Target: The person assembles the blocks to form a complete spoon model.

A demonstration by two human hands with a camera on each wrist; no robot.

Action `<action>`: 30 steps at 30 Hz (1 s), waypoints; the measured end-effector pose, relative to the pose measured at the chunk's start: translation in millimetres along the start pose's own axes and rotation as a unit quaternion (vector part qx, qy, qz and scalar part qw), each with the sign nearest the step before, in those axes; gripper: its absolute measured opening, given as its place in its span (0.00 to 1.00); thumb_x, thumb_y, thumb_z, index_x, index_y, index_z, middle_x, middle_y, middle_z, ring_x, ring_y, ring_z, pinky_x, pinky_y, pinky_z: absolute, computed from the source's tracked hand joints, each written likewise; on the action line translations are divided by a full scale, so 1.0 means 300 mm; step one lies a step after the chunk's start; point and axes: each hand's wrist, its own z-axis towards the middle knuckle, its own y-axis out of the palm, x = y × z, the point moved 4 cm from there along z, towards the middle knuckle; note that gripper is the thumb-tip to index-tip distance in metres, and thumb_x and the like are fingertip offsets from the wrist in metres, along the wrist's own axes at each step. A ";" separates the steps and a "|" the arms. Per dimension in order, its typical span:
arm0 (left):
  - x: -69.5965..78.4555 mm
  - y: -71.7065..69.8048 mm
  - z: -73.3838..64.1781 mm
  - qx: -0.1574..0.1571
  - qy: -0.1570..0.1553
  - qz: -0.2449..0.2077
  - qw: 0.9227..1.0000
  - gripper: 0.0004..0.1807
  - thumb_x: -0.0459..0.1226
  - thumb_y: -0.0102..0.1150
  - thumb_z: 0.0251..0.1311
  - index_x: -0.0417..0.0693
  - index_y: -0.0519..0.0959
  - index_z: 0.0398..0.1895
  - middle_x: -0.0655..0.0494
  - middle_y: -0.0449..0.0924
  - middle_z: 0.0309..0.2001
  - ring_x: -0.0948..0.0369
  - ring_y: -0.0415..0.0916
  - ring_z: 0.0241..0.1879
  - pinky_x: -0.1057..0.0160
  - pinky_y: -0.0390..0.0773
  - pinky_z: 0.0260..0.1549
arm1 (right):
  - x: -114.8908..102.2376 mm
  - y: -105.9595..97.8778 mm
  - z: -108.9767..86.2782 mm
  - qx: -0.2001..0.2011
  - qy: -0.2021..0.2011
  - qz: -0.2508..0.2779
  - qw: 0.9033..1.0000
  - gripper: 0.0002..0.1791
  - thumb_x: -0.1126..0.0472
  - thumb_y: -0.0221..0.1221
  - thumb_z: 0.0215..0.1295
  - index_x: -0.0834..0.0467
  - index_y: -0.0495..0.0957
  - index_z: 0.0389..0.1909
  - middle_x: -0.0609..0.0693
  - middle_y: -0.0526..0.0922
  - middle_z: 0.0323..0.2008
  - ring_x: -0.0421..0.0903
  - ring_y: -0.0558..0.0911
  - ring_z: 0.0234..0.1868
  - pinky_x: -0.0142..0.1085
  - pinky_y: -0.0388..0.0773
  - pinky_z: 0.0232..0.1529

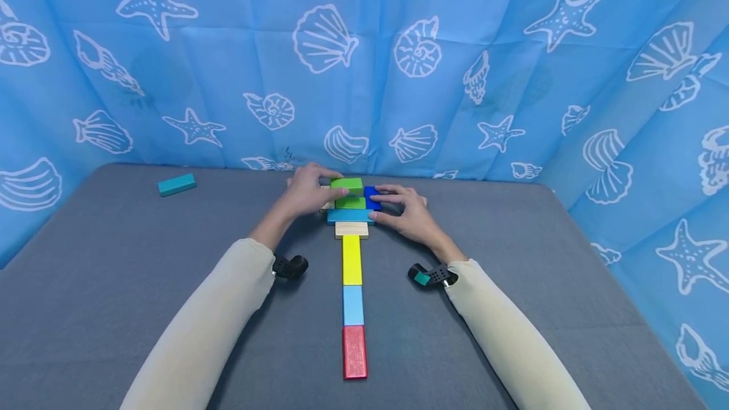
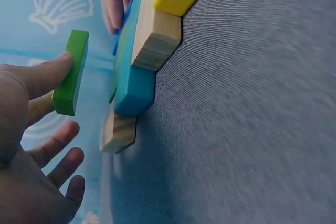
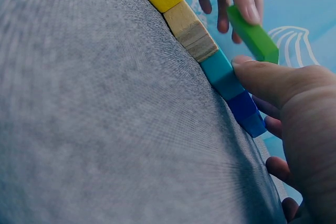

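Note:
My left hand (image 1: pixel 310 192) pinches a green block (image 2: pixel 77 59) between thumb and fingers, its other fingers spread. The block is raised over a second green block (image 1: pixel 350 203) lying flat. My right hand (image 1: pixel 407 212) has its thumb on the right end of a teal crosswise block (image 1: pixel 344 216), while its extended fingers touch a dark blue block (image 1: pixel 371 197) behind it. Left of the flat green block, a wooden block (image 2: pixel 118 132) shows in the left wrist view. Nearer me, a shorter plain wooden piece (image 1: pixel 351 228) lies against the teal one.
From the wooden piece a line of blocks runs toward me: yellow (image 1: pixel 352 261), light blue (image 1: pixel 353 305) and red (image 1: pixel 355 353). One loose teal block (image 1: pixel 176 185) lies at the back left of the grey table (image 1: pixel 512 309). A blue shell-print curtain (image 1: pixel 364 93) hangs behind.

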 end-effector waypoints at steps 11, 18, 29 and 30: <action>-0.010 0.037 0.045 -0.026 -0.043 0.010 0.999 0.23 0.49 0.62 0.69 0.50 0.82 0.62 0.47 0.73 0.63 0.43 0.60 0.62 0.35 0.51 0.62 | -0.001 0.003 0.003 0.001 -0.012 0.002 1.000 0.24 0.52 0.68 0.65 0.55 0.82 0.60 0.53 0.74 0.68 0.57 0.65 0.69 0.60 0.48 0.63; -0.021 0.057 0.061 -0.031 -0.056 0.019 0.998 0.22 0.49 0.61 0.70 0.53 0.81 0.63 0.46 0.68 0.66 0.43 0.57 0.64 0.33 0.47 0.65 | -0.002 -0.004 0.007 -0.002 -0.006 0.002 1.000 0.25 0.52 0.69 0.65 0.55 0.82 0.61 0.53 0.73 0.69 0.57 0.64 0.70 0.60 0.47 0.64; -0.024 0.073 0.069 -0.062 -0.070 0.049 0.994 0.23 0.52 0.57 0.72 0.53 0.80 0.64 0.45 0.67 0.63 0.44 0.55 0.63 0.36 0.50 0.63 | 0.004 -0.001 0.004 -0.002 -0.003 0.001 1.000 0.24 0.52 0.69 0.65 0.55 0.82 0.61 0.52 0.73 0.69 0.56 0.64 0.70 0.61 0.47 0.65; -0.024 0.073 0.069 -0.065 -0.068 0.053 0.994 0.24 0.52 0.57 0.72 0.53 0.80 0.64 0.45 0.67 0.63 0.44 0.55 0.63 0.37 0.51 0.62 | 0.005 -0.001 0.003 -0.002 -0.003 0.001 1.000 0.24 0.52 0.69 0.65 0.55 0.82 0.61 0.52 0.73 0.69 0.56 0.64 0.70 0.61 0.47 0.64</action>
